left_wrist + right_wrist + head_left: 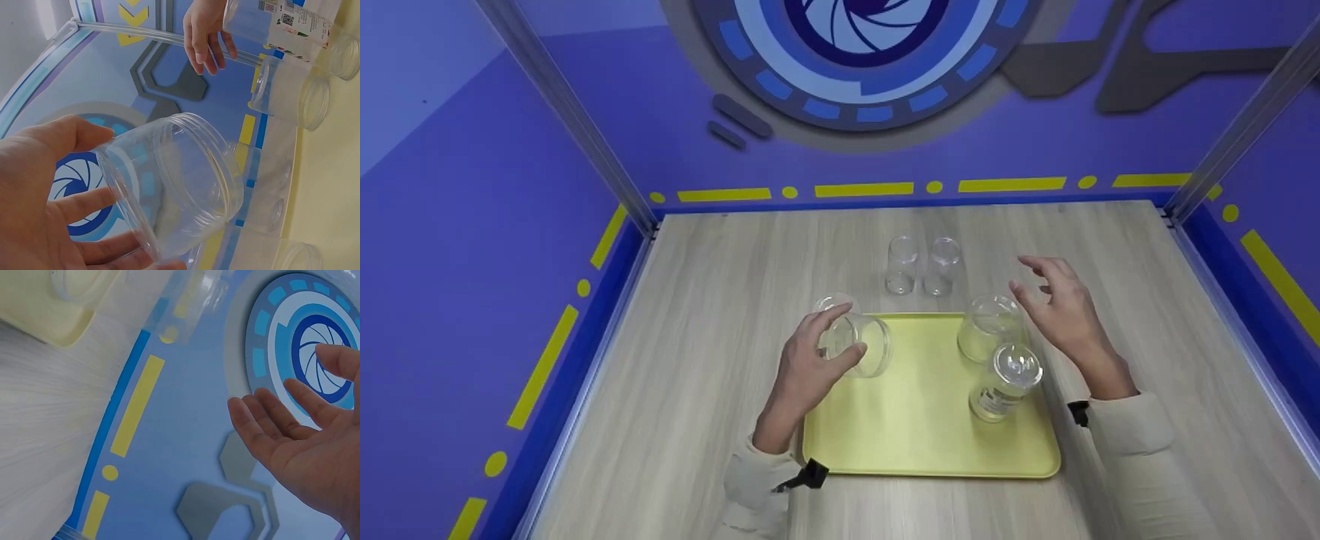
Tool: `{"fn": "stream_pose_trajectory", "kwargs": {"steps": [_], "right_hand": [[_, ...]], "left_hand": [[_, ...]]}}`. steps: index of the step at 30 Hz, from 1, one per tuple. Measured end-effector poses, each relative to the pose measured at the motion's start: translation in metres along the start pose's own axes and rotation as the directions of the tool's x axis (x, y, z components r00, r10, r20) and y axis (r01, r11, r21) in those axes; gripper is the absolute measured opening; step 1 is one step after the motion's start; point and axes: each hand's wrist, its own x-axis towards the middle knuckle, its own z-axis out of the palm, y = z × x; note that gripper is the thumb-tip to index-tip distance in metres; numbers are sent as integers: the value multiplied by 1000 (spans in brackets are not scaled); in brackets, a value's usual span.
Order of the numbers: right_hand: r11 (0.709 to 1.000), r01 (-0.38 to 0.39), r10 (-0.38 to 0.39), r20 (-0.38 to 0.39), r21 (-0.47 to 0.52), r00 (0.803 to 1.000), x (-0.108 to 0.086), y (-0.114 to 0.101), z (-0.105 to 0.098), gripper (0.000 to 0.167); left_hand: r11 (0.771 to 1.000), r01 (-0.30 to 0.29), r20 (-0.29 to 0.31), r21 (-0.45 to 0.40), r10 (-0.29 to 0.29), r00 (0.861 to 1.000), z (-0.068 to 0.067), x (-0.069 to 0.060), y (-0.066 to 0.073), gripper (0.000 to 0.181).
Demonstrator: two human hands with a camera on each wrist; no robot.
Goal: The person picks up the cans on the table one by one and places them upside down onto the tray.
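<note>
My left hand (808, 360) grips a clear plastic jar (174, 185) between thumb and fingers, tilted on its side above the left part of the yellow tray (900, 442). Its threaded rim faces away from the palm. My right hand (1063, 309) hovers past the tray's right edge with fingers loosely bent and nothing in them. Nearest to it, a clear jar (984, 330) stands at the tray's far right corner. In front of that jar is a taller clear jar (1005, 384) with a printed label.
Two slim clear containers (901, 264) stand side by side on the wooden table (720, 300) behind the tray. Another clear container (832, 301) is partly hidden behind my left hand. Blue-purple panels (600, 135) enclose the table at the back and sides.
</note>
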Motion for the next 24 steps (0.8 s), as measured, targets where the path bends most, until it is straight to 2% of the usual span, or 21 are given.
{"fn": "stream_pose_trajectory", "kwargs": {"steps": [5, 17, 24], "right_hand": [[1000, -17, 17, 7, -8, 1000, 1, 6, 1, 43], [997, -68, 70, 26, -44, 997, 1, 18, 1, 44], [994, -92, 95, 45, -61, 994, 0, 27, 2, 45]], "left_hand": [[1000, -21, 5, 13, 21, 1000, 0, -1, -3, 61], [997, -14, 17, 79, 13, 1000, 0, -4, -6, 58], [995, -35, 22, 92, 34, 999, -1, -6, -10, 57]]}}
